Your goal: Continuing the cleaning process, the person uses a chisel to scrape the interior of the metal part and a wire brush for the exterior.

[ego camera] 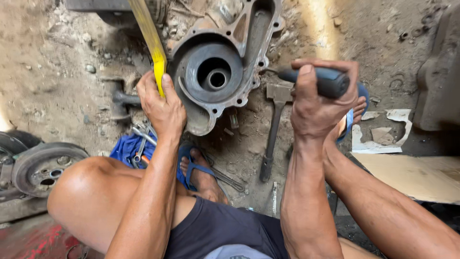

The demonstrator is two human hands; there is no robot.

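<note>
Head view, looking down at a dirt floor (57, 57). Far left: grey round pulley wheel (40, 168) lying flat, untouched. Blue cloth (125, 147) with a few steel spanners on it, beside the bent knee.

Left hand (163, 106): fingers closed around the lower end of a flat yellow bar (149, 38), which runs up and away; its tip sits at the rim of the grey cast-metal housing (220, 67), which lies on the ground just ahead of the feet, round bore facing up.

Right hand (318, 103): fingers wrapped tight on a dark blue tool handle (322, 80), thin shaft pointing left toward the housing edge. Rusty steel hammer (274, 129) lies on the ground between, untouched.

Judgement: bar looks like the steadying or prying piece. Keep it seated on the rim, knuckles clear of the casting edge, and keep the shaft low and square so it does not skid off the greasy metal.

Right: torn white paper (383, 134), brown cardboard sheet (412, 175).
</note>
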